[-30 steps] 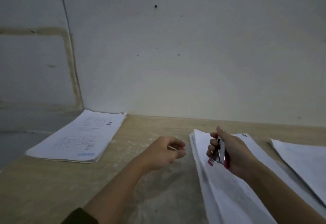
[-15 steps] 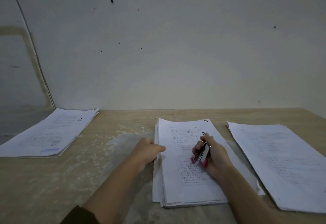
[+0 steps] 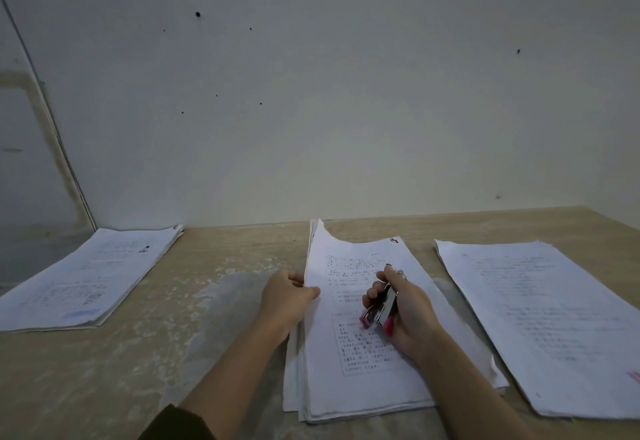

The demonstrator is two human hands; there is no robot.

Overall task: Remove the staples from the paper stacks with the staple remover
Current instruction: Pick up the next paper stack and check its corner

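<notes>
- Three paper stacks on a pale wooden table (image 3: pixel 214 353), its top worn and blotched with grey, chalky patches.
- Middle stack (image 3: pixel 349 363) at about 6 o'clock: thin white sheets, printed text, edges ragged and unevenly aligned; top sheet's left edge lifted and curled upward, far-left corner standing up toward 12 o'clock.
- Left hand (image 3: pixel 287 297) at the stack's left edge, thumb on top of the lifted sheet and fingers tucked under it, pinching that sheet.
- Right hand (image 3: pixel 405 308) resting on the middle stack, fingers curled tight round the staple remover (image 3: pixel 379 311): shiny metal body with pink plastic ends, pink tips pointing toward 7 o'clock, far end hidden inside the fist.
- Small dark mark at the middle stack's far-right corner, about 1 o'clock from the right hand; too small to tell whether a staple.
- Right stack (image 3: pixel 540 318) at 3 o'clock, flat, faint print, slightly torn edges, lying just beside the middle stack; a red mark at its near right edge.
- Left stack (image 3: pixel 90 280) at 9 o'clock, well apart from the others, flat, a pale blue patch near its front corner.
- Dark sleeve (image 3: pixel 176 422) on the left forearm at the bottom edge.
- Plain off-white wall (image 3: pixel 346 110) behind, smooth, dotted with small dark holes; stained strip along its left part.
</notes>
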